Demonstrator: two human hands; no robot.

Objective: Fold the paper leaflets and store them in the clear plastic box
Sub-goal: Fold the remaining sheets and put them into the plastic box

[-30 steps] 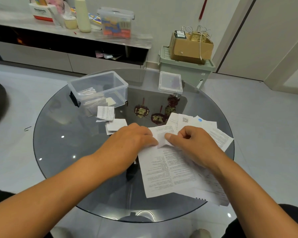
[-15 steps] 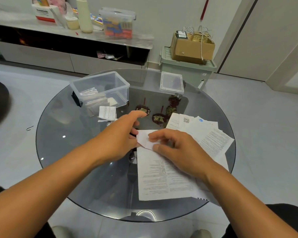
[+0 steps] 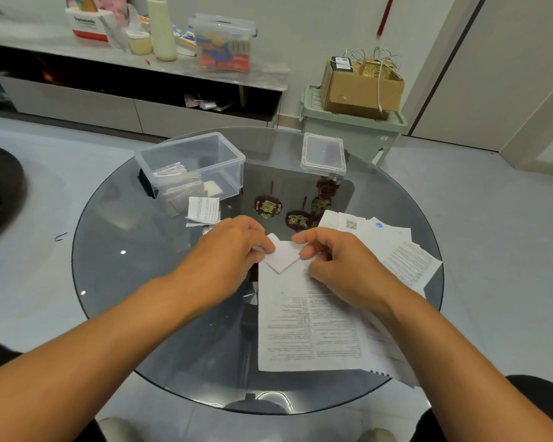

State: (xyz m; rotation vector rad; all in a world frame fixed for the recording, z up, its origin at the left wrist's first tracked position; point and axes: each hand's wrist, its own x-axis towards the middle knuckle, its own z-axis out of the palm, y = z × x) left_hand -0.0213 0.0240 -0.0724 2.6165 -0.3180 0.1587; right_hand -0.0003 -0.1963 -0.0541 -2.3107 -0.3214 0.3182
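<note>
A: Pinching the small white folded paper leaflet [image 3: 283, 256]: left hand [image 3: 233, 250] and right hand [image 3: 336, 260] each hold a grip on it, above the printed sheets [image 3: 313, 330] at the round grey glass worktop's [image 3: 134, 250] near-right edge.

B: Risk: the fold may spring open on release; the clear plastic box [image 3: 190, 164] sits well apart at the far-left edge, so it could slip in transit.

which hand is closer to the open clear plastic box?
Left. The left hand lies just in front of the open clear plastic box; the right hand sits farther right, on the printed leaflets.
</note>
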